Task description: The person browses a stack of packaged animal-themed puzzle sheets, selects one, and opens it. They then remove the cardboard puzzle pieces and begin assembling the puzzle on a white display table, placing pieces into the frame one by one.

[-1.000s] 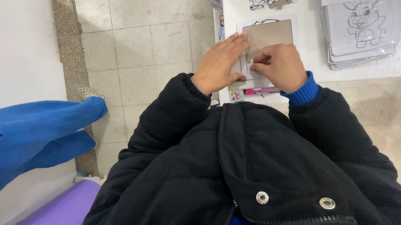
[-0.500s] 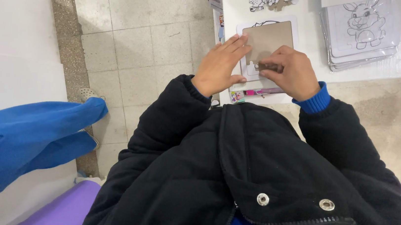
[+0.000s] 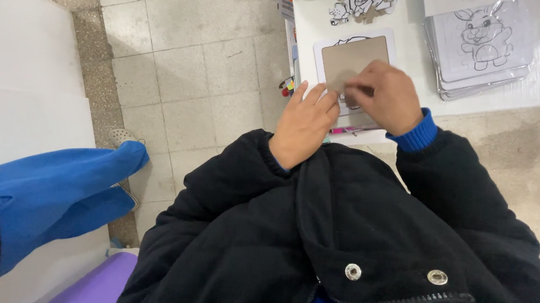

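— Grey tiles take up most of it: the tiled floor (image 3: 184,76) runs open along the whole near-left side of the white table (image 3: 309,29), whose edge cuts down just left of the work.

— And on the table?

— A stack of rabbit colouring boards (image 3: 488,47) in clear wrap sits at the far right, well apart from the hands. A pile of loose puzzle pieces (image 3: 363,1) lies near the far edge, with bare tabletop between it and the brown puzzle tray (image 3: 353,60), which lies flat near the front edge.

— The hands?

— The left hand (image 3: 303,125) lies flat, fingers straight and close together, tips touching the tray's near-left corner. The right hand (image 3: 383,96) is curled over the tray's near-right part, fingertips pinched narrow on the surface; whether they grip a piece I cannot tell.
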